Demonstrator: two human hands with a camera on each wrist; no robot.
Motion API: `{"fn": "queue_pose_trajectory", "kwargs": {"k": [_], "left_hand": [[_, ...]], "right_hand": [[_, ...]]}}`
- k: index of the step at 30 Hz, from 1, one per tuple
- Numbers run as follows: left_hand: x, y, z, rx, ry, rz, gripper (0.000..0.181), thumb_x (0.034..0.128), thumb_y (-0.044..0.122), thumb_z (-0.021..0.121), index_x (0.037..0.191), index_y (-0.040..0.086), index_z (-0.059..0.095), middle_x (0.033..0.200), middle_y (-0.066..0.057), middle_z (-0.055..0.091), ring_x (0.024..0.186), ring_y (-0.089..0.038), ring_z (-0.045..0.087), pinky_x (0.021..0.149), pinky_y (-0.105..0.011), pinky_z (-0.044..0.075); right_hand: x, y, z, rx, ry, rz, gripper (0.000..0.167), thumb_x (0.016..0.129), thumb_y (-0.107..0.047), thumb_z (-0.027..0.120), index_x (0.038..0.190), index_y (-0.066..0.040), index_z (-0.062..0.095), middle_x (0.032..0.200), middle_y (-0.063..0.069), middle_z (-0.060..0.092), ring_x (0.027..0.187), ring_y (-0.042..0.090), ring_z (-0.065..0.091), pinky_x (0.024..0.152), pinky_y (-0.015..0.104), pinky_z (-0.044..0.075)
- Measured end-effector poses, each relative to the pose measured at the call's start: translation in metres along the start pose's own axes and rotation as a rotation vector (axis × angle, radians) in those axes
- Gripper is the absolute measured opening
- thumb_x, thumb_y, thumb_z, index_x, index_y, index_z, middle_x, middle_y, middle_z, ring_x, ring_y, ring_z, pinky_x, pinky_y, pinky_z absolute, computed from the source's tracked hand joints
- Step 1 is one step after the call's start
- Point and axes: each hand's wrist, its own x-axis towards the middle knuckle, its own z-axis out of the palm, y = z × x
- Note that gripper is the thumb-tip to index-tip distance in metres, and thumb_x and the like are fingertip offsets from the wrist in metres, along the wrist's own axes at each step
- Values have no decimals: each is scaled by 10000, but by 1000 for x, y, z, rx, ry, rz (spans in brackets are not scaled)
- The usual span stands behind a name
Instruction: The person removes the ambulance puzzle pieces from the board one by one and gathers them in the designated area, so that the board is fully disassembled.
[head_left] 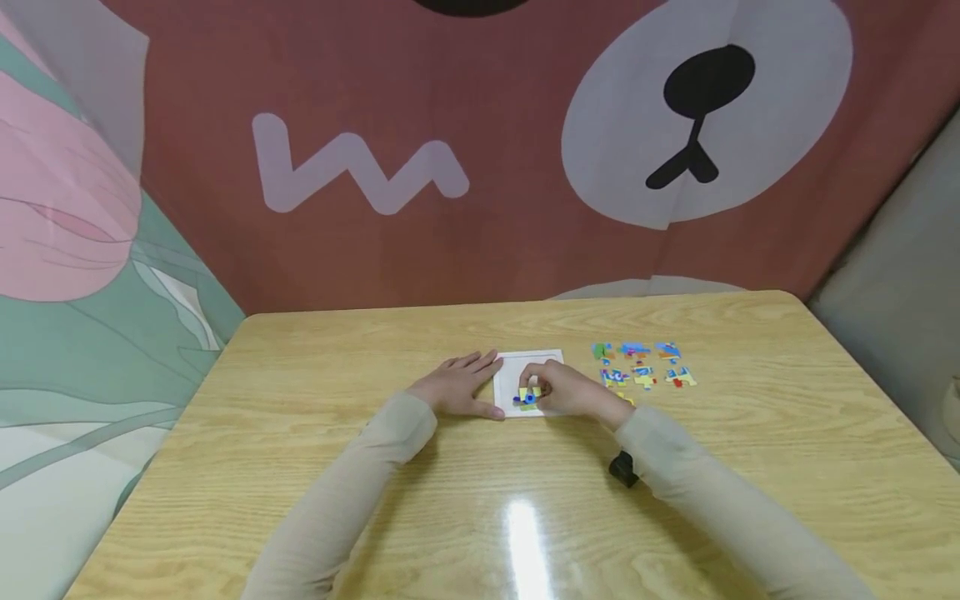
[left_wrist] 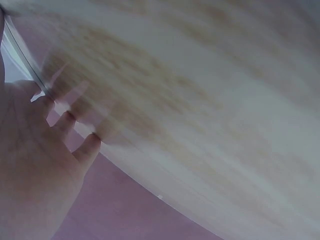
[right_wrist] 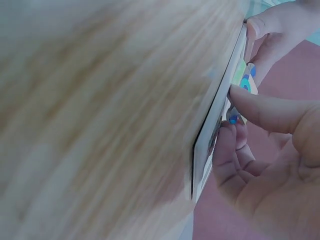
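Observation:
In the head view a white puzzle tray [head_left: 512, 367] lies on the wooden table. My left hand [head_left: 461, 385] rests flat at its left edge, fingers spread, with thumb and fingertips touching the rim. Over the tray's lower part, my right hand [head_left: 562, 387] pinches a yellow and blue jigsaw piece [head_left: 529, 398] between thumb and fingers. The right wrist view shows the right thumb and fingers [right_wrist: 227, 155] close round a piece low over the tray [right_wrist: 202, 145]. Whether that piece touches the tray floor is hard to tell. The left wrist view shows the left hand [left_wrist: 40, 150] but no puzzle piece.
Several loose jigsaw pieces [head_left: 643, 377] lie in rows right of the tray. Another yellow piece [head_left: 630, 401] is partly hidden behind the right wrist. A small black object [head_left: 623, 469] sits by the right sleeve. A printed cloth [head_left: 510, 250] hangs behind the table [head_left: 345, 358].

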Motion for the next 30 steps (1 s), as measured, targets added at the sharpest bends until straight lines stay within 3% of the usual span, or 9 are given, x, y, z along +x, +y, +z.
{"fn": "queue_pose_trajectory", "kwargs": {"k": [10,16,23,30], "left_hand": [[-1,1,0,-8,-3,-8,921,866,664,510,1552,260,49,1629,86,-20,1516,-199,36,1229,-464,89],[1,0,1,8,-3,-16,917,865,675,498,1552,269,47,1629,94,-25,1516,-190,40,1230,-459,90],[1,-3,3,7,-4,-4,923,865,673,500,1552,262,40,1629,85,-35,1516,-199,34,1230,-463,88],[3,-3,3,11,-8,6,932,866,678,492,1552,259,22,1629,79,-46,1517,-200,19,1232,-454,79]], "right_hand": [[-2,0,0,64,18,78,227,887,48,571,1058,-88,632,832,88,583,714,150,485,636,241,399],[-8,2,-11,162,71,133,211,914,-2,554,1077,-60,676,929,123,625,826,183,552,661,253,438],[-27,11,-30,207,88,136,209,920,-49,582,1110,-7,658,983,148,638,878,203,603,668,275,494],[-49,21,-49,221,109,176,230,944,-133,586,1122,0,643,1046,155,651,903,198,626,756,367,549]]}}
